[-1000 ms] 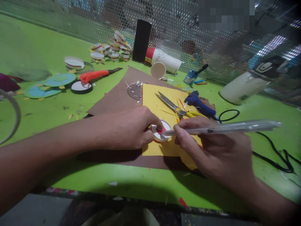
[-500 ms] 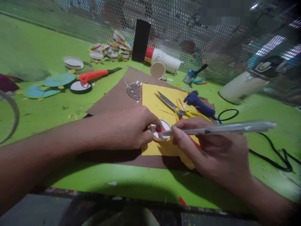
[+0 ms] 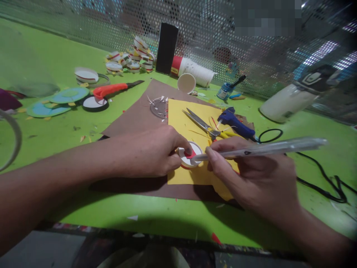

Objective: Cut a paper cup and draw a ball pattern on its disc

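Note:
With my left hand (image 3: 167, 152) closed at its edge, I hold a small round white cup bottom (image 3: 198, 149) on the yellow paper (image 3: 178, 126). My index fingertip presses a red paper piece (image 3: 190, 153) inside it, and my thumb is at the outer side. In my right hand (image 3: 251, 175) is a clear-barrelled pen (image 3: 267, 148), tilted low, its tip at the red piece. Just behind lie scissors (image 3: 199, 121) with open blades, partly hidden by my right hand, and a blue glue gun (image 3: 237, 123).
Brown sheets (image 3: 134, 108) lie under the yellow paper. An orange-handled knife (image 3: 111, 89), blue paper rings (image 3: 69, 95) and a pile of cut cup rings (image 3: 134, 59) are at left. Stacked paper cups (image 3: 195, 70), a black box (image 3: 167, 48), a small blue jar (image 3: 225, 90) and a bottle (image 3: 290, 100) stand behind.
My right hand and the pen have shifted slightly to the right, with the tip still inside the cup bottom. My left hand stays in place.

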Motion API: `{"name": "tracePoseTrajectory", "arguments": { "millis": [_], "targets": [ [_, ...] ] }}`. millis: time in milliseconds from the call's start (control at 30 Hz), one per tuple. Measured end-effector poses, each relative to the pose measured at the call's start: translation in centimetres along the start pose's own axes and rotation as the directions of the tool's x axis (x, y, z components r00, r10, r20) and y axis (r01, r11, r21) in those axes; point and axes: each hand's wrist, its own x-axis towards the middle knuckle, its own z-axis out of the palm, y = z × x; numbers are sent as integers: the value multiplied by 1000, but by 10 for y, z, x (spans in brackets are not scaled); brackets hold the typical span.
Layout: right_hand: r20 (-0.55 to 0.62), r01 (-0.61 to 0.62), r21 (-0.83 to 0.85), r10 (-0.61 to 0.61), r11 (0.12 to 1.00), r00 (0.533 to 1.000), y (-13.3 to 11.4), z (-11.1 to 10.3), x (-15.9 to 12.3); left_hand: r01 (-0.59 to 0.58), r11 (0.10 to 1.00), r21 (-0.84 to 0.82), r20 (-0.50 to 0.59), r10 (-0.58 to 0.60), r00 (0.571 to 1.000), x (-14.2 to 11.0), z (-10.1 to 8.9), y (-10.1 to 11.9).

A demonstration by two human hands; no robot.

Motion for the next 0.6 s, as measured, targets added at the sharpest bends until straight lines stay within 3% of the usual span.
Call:
{"name": "tracePoseTrajectory", "arguments": {
  "millis": [400,600],
  "targets": [
    [-14,-68,-79,67,995,998,3,-1,-3,-57,998,10,-44,57,997,0,4,-6],
    [-140,-111,23,113,994,984,5,-4,-2,-70,998,3,-63,70,996,-1,6,-10]
  ]
}}
